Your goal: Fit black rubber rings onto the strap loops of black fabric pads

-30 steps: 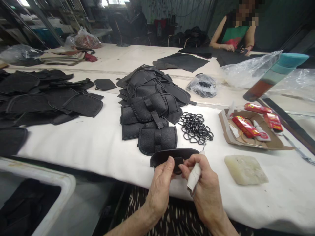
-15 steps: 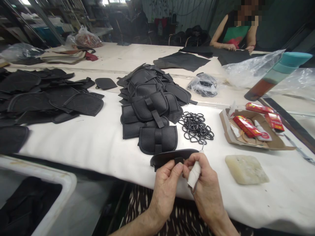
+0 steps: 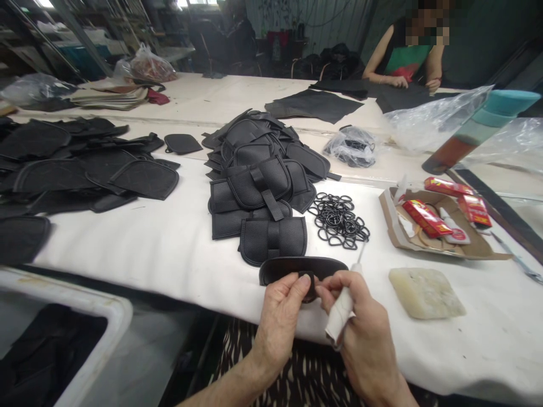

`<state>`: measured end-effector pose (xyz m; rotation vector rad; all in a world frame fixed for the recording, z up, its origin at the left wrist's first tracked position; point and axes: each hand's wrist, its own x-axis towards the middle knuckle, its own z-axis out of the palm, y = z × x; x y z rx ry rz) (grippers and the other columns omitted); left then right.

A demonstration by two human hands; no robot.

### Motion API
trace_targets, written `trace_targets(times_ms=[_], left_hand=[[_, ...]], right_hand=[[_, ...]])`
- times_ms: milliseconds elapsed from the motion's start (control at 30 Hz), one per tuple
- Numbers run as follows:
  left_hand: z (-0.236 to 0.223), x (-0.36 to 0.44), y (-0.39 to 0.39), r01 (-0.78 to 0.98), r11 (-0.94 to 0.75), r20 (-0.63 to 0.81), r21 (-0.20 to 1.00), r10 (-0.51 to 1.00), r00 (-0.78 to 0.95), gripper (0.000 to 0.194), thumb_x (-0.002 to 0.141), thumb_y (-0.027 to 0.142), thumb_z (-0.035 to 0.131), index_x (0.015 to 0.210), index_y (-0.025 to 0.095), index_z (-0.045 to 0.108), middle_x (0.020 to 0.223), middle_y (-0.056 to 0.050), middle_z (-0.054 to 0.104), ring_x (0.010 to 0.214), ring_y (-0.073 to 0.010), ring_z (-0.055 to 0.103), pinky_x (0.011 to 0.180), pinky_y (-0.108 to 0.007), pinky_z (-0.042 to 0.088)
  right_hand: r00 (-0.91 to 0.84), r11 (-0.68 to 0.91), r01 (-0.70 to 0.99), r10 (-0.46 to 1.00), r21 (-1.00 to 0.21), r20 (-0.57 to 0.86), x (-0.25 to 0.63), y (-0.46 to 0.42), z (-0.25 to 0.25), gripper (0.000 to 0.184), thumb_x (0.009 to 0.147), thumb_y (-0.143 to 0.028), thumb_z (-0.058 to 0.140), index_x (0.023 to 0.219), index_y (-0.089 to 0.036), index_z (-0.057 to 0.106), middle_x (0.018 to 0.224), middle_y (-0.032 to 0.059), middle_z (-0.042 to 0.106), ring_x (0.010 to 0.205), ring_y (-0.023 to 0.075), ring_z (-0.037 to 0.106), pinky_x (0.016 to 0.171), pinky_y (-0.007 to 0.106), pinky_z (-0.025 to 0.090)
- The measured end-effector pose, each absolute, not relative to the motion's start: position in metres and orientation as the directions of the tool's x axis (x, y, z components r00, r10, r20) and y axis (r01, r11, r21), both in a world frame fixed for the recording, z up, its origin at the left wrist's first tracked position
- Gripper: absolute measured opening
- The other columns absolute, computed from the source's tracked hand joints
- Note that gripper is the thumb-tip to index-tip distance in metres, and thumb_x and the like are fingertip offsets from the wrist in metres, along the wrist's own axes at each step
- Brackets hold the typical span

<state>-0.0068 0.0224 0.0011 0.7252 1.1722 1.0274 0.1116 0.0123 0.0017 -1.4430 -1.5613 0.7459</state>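
Observation:
My left hand (image 3: 278,322) is closed, its thumb and fingers pinching a short black strap (image 3: 308,291) on a black leather piece (image 3: 282,267). That piece stands tilted at the table's front edge. In my right hand (image 3: 367,333) is an awl (image 3: 340,314) with a white wrapped handle, its thin metal shaft pointing away from me. The thumb and fingertips of this hand also come close to the strap; whether they grip it I cannot tell. Just beyond lie a finished-looking black leather pouch (image 3: 291,234) and a heap of black D-rings (image 3: 337,217).
Piles of black leather pieces (image 3: 258,141) and flat black panels (image 3: 144,178) cover the middle and left. At right are a cardboard box (image 3: 392,226) with red packets, a yellowish block (image 3: 426,291) and a leaning bottle (image 3: 479,127). A white bin (image 3: 121,316) stands front left. Across the table sits a co-worker.
My right hand has shifted slightly right and down, away from my left, and the awl's tip has swung right. The strap now shows more between my hands.

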Motion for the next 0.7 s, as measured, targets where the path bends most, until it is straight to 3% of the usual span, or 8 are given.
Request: trace_targets(times_ms=[67, 133, 200, 300, 400, 700], left_hand=[[0.006, -0.01, 0.024, -0.239, 0.411, -0.402, 0.88, 0.911, 0.091, 0.029, 0.084, 0.039, 0.052, 0.075, 0.014, 0.064, 0.071, -0.003, 0.065, 0.067, -0.0133, 0.059, 0.066, -0.023, 0.045], [0.009, -0.014, 0.025, -0.21, 0.429, -0.414, 0.878, 0.903, 0.115, 0.03, 0.085, 0.039, 0.05, 0.077, 0.013, 0.064, 0.072, -0.005, 0.067, 0.066, -0.0144, 0.061, 0.067, -0.025, 0.048], [0.012, -0.016, 0.026, -0.193, 0.44, -0.42, 0.877, 0.897, 0.137, 0.03, 0.086, 0.039, 0.049, 0.078, 0.013, 0.063, 0.073, -0.006, 0.067, 0.065, -0.0148, 0.063, 0.066, -0.026, 0.049], [0.014, -0.018, 0.026, -0.179, 0.462, -0.44, 0.868, 0.885, 0.152, 0.029, 0.086, 0.038, 0.049, 0.079, 0.012, 0.061, 0.072, -0.005, 0.066, 0.062, -0.0148, 0.063, 0.064, -0.027, 0.052], [0.015, -0.019, 0.026, -0.152, 0.463, -0.446, 0.873, 0.885, 0.134, 0.028, 0.086, 0.037, 0.049, 0.08, 0.012, 0.06, 0.072, -0.005, 0.066, 0.061, -0.0143, 0.063, 0.064, -0.026, 0.052], [0.011, -0.018, 0.027, -0.138, 0.416, -0.403, 0.899, 0.909, 0.108, 0.028, 0.085, 0.038, 0.049, 0.082, 0.012, 0.061, 0.076, -0.007, 0.067, 0.065, -0.0156, 0.064, 0.067, -0.028, 0.051]], right_hand=[[0.125, 0.275, 0.545, 0.908, -0.792, 0.4, 0.118, 0.014, 0.005, 0.016, 0.083, -0.017, 0.058, 0.093, -0.025, 0.049, 0.087, 0.0003, 0.062, 0.073, 0.0139, 0.06, 0.064, 0.024, 0.047], [0.154, 0.303, 0.604, 0.863, -0.737, 0.481, 0.124, 0.021, 0.007, 0.025, 0.079, -0.017, 0.063, 0.098, -0.025, 0.049, 0.1, 0.0046, 0.062, 0.088, 0.0186, 0.059, 0.075, 0.03, 0.046], [0.093, 0.232, 0.553, 0.937, -0.801, 0.336, 0.129, 0.031, 0.007, 0.022, 0.08, -0.021, 0.061, 0.098, -0.024, 0.049, 0.102, 0.0045, 0.062, 0.089, 0.0196, 0.058, 0.075, 0.032, 0.045], [0.023, 0.054, 0.368, 0.997, -0.928, 0.067, 0.132, 0.046, 0.005, 0.011, 0.082, -0.027, 0.057, 0.086, -0.024, 0.047, 0.077, -0.003, 0.057, 0.065, 0.0141, 0.053, 0.058, 0.025, 0.042], [0.048, 0.028, 0.288, 0.998, -0.957, 0.043, 0.13, 0.055, 0.004, 0.018, 0.079, -0.03, 0.06, 0.079, -0.023, 0.043, 0.065, -0.0067, 0.045, 0.056, 0.0114, 0.042, 0.053, 0.023, 0.036], [0.019, -0.009, 0.244, 1.0, -0.97, -0.005, 0.128, 0.059, 0.008, 0.017, 0.079, -0.029, 0.058, 0.081, -0.023, 0.042, 0.068, -0.0058, 0.044, 0.058, 0.0117, 0.039, 0.054, 0.023, 0.034]])
